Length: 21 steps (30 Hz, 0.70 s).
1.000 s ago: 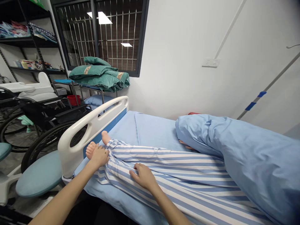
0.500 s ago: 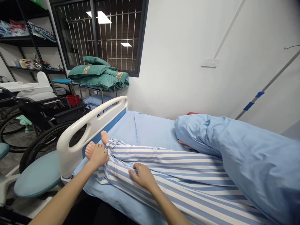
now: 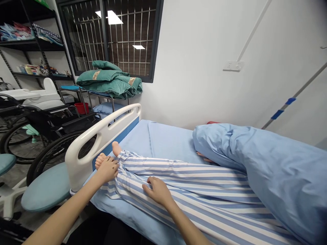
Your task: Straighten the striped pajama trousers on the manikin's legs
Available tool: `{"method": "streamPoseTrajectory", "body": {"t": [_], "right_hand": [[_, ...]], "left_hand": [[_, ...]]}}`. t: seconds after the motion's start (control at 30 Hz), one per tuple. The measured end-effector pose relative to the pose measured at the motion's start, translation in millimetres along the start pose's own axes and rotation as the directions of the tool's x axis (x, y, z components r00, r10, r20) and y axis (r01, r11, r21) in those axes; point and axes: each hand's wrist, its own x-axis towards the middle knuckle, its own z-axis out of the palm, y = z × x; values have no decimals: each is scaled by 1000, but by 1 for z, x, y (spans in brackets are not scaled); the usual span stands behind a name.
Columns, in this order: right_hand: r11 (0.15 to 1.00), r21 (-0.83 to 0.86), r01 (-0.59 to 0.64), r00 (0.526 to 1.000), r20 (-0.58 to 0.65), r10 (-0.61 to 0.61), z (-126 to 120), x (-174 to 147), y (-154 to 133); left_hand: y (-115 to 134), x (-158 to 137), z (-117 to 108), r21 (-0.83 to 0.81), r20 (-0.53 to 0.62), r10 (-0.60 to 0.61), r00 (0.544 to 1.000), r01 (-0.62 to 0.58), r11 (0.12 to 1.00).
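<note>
Two legs in blue-and-white striped trousers (image 3: 184,166) lie stretched out on the bed, bare feet toward the white end board. My left hand (image 3: 108,169) is wrapped over the nearer ankle, its fingers curled across the top and partly covering the nearer foot (image 3: 99,159). The farther foot (image 3: 116,148) points up just beyond it. On the nearer lower leg rests my right hand (image 3: 158,191), fingers loosely bent and thumb apart, with nothing visibly gripped. A light blue quilt (image 3: 255,149) is heaped over the upper legs and body; some fingertips (image 3: 204,157) show beneath its edge.
The bed's end board (image 3: 76,156) stands at the left. Beyond it are a wheelchair (image 3: 51,132) and a round teal stool (image 3: 46,187). Folded green quilts (image 3: 109,80) lie on a rack below the barred window. The wall (image 3: 191,68) borders the bed's far side.
The view has shifted slightly, so the scene sits a little farther right. Both hands keep their places on the ankle and lower leg.
</note>
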Motion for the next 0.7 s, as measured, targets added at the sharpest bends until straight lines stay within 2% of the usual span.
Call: {"method": "streamPoseTrajectory", "body": {"t": [0.23, 0.37, 0.53, 0.6, 0.7], "right_hand": [[1000, -1, 7, 1000, -4, -7, -2, 0, -1], [1000, 0, 2, 1000, 0, -2, -2, 0, -2], [1000, -8, 11, 1000, -21, -11, 0, -1, -1], [1000, -8, 8, 1000, -26, -8, 1, -1, -1], [1000, 0, 8, 1000, -22, -8, 2, 0, 0]], "left_hand": [[-3, -3, -2, 5, 32, 1, 999, -2, 1000], [-1, 6, -4, 13, 28, -70, 997, 69, 998], [8, 24, 0, 27, 172, -186, 967, 184, 983], [11, 28, 4, 37, 216, -192, 957, 188, 981], [11, 27, 9, 55, 221, -174, 960, 166, 985]]}}
